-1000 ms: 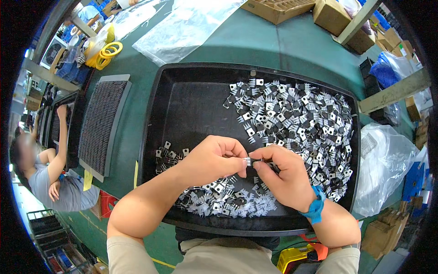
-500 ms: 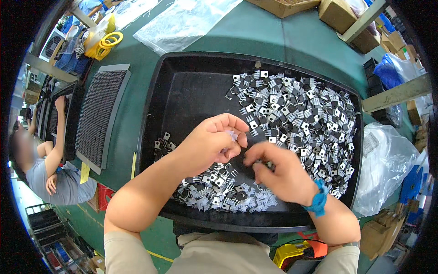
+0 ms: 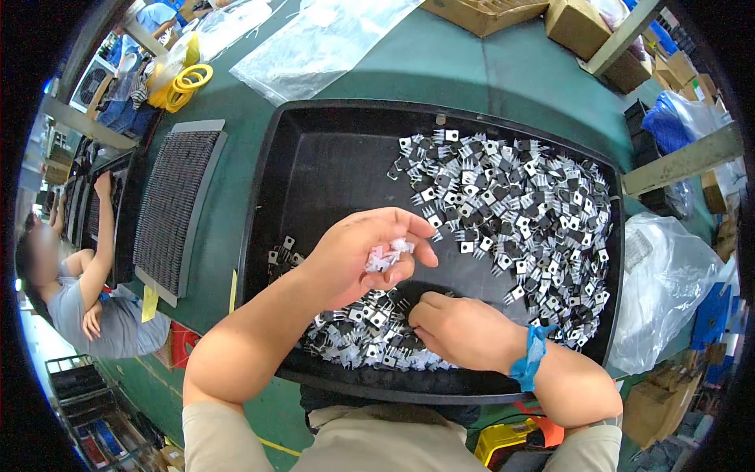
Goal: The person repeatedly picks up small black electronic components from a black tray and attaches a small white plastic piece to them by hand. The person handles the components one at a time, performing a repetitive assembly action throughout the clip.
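Observation:
My left hand (image 3: 350, 259) is cupped palm up over the black tray (image 3: 334, 169), fingers curled round several small white plastic pieces (image 3: 385, 257). Lower and to the right, my right hand (image 3: 468, 330) reaches down to the near pile, its fingers bent together. Whatever sits between those fingertips is hidden. The near pile mixes black transistors (image 3: 368, 313) with metal tabs and legs, and more white pieces along its front. A far larger heap of loose transistors (image 3: 503, 185) spreads over the tray's right side. A blue band (image 3: 532, 358) circles my right wrist.
Left of the tray lies a grey board (image 3: 174, 204) packed with rows of dark parts. Clear plastic bags (image 3: 322, 47) lie beyond the tray and at its right. Cardboard boxes (image 3: 578, 35) stand at the back. Another person (image 3: 102, 307) works at the far left.
My right hand has moved down and slightly left to the near pile. My left hand has opened a little, showing more of the white pieces in its palm.

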`<act>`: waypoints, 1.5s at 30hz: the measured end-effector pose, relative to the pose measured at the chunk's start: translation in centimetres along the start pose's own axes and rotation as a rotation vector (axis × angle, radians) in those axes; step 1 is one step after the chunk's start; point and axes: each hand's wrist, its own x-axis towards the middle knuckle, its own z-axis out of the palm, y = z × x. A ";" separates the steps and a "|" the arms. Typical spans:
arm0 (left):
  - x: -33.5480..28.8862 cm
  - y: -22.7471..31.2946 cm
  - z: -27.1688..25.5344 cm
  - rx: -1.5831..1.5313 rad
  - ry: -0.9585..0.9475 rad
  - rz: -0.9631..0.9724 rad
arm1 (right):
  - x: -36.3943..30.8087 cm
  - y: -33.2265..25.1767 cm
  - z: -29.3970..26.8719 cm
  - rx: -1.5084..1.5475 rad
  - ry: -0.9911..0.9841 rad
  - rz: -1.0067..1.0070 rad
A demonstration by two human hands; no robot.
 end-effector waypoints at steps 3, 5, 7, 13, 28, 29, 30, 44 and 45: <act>-0.1 -0.2 0.2 0.082 0.027 0.023 | 0.3 0.4 -0.2 0.265 0.238 -0.127; -0.1 -0.4 0.6 0.115 0.057 0.064 | 0.1 -0.3 -1.6 0.376 0.274 -0.071; -0.1 -0.6 0.8 0.113 0.063 0.089 | 0.1 -0.3 -1.8 0.492 0.411 -0.110; -0.1 -0.8 -0.1 0.175 -0.002 0.082 | -0.6 -1.0 -2.9 0.608 0.642 0.059; -0.2 -0.6 0.7 0.076 -0.030 -0.017 | 0.0 -0.6 -2.2 0.521 0.858 0.162; -0.2 -0.6 0.6 0.068 -0.050 -0.032 | 0.0 -0.4 -2.2 0.467 0.856 0.131; -0.2 -0.7 0.5 0.082 -0.049 -0.032 | -0.1 -0.3 -2.3 0.413 0.854 0.100; -0.3 -0.8 0.4 0.127 -0.044 -0.058 | -0.1 -1.1 -2.7 0.326 0.791 0.055; -0.3 -0.7 0.6 0.142 -0.033 -0.067 | -0.1 -1.0 -2.6 0.315 0.790 0.053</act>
